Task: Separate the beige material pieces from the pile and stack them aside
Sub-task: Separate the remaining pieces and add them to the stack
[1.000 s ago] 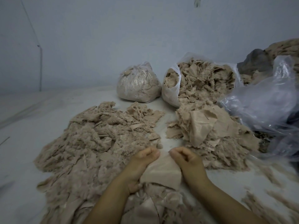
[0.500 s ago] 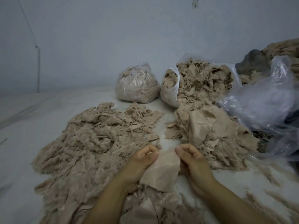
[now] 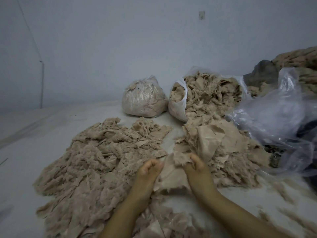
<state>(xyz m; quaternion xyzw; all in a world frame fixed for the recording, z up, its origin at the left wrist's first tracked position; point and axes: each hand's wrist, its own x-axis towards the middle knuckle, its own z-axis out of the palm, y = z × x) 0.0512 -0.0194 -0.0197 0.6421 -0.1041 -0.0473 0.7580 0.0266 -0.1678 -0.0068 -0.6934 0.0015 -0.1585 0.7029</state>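
cam count: 1, head-worn, wide-angle, so no 2nd view and no overlap.
origin: wearer's head, above and behind the forearms, which enter from bottom edge.
facing: fwd + tilted down, toward the pale wall (image 3: 154,48) at the back.
range: close. left hand (image 3: 149,170) and right hand (image 3: 197,166) sit low-centre, nearest part of frame.
mid field: beige pile (image 3: 96,165) left of centre, second heap (image 3: 219,145) right.
far field: tied bag (image 3: 144,100) and open bag (image 3: 180,107) at wall base.
distortion: wall pipe (image 3: 42,83) at left edge leans, edges soft.
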